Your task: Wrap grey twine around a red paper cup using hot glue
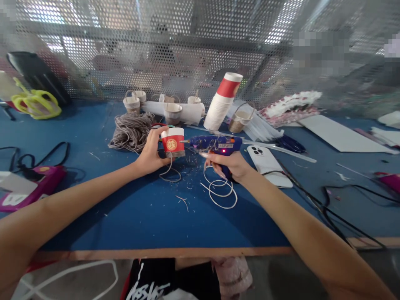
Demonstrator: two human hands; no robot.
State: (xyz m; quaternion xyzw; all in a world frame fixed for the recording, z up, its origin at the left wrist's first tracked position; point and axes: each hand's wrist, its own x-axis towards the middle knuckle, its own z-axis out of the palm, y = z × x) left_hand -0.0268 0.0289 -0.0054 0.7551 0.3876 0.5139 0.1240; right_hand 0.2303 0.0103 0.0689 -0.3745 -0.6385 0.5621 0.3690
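Observation:
My left hand (150, 152) grips a red and white paper cup (173, 141) with a gold emblem, held upside down or upright, I cannot tell which. Grey cord (171, 176) is wound around its lower edge, and a loose end trails onto the table. In my right hand (233, 165) is a blue hot glue gun (215, 143) with its red light on. Its nozzle points left and reaches the side of the cup; whether they touch is unclear. A clear glue stick (278, 149) sticks out of its back. White cord (223, 193) lies in loops below the gun.
Behind the cup lies a bundle of grey cord (133, 131). A leaning stack of paper cups (220, 102) and several cord-wrapped cups with handles (240, 121) stand at the back. To the right are a white phone (269, 166) and black cables (326, 208); a magenta power strip (37, 187) is at left.

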